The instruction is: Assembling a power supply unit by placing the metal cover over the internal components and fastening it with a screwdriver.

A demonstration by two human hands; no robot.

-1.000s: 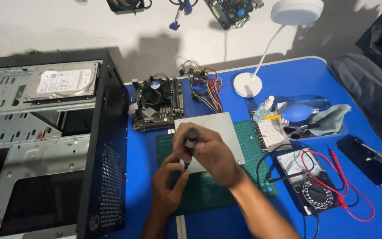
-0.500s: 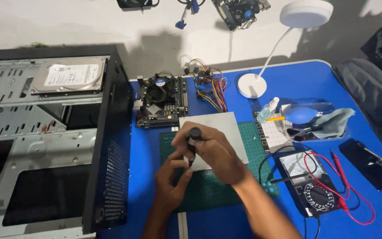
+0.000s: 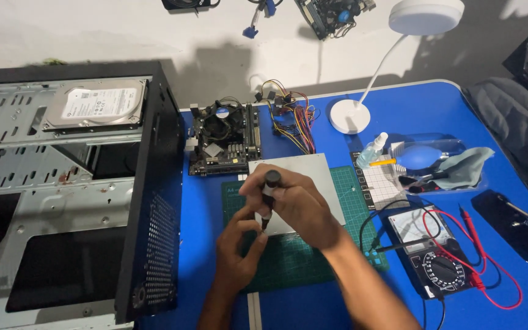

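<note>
Right hand: my right hand point(image 3: 297, 205) is wrapped around a black-handled screwdriver point(image 3: 269, 189), fingers clamped on the grip, handle end up, tip pointing down
Left hand: my left hand point(image 3: 239, 247) sits just below the right one, fingertips pinched together at the screwdriver's tip; whatever small thing is between them is too small to tell
Screwdriver: held nearly upright over the near edge of the grey metal plate point(image 3: 300, 177), its shaft mostly hidden by my fingers
Plate: lies flat on the green cutting mat point(image 3: 337, 256), partly covered by my right hand
Mat: lies on the blue worktop point(image 3: 410, 107), in front of me
Motherboard: a motherboard point(image 3: 222, 137) with a round cooler lies flat just beyond the mat, touching the far edge of the plate or nearly so
Cables: a bundle of coloured wires point(image 3: 291, 119) lies to the right of the motherboard
Case: an open black computer case point(image 3: 154, 183) lies on its side at my left, with a hard drive point(image 3: 99, 105) resting on its metal frame
Lamp: a white desk lamp point(image 3: 362, 91) stands at the back of the worktop
Meter: a multimeter point(image 3: 438, 256) with red and black leads lies at my right, near my forearm
Further right: a blue air blower point(image 3: 420, 156), a small spray bottle point(image 3: 373, 151) and a grey cloth point(image 3: 469, 166) lie together
</note>
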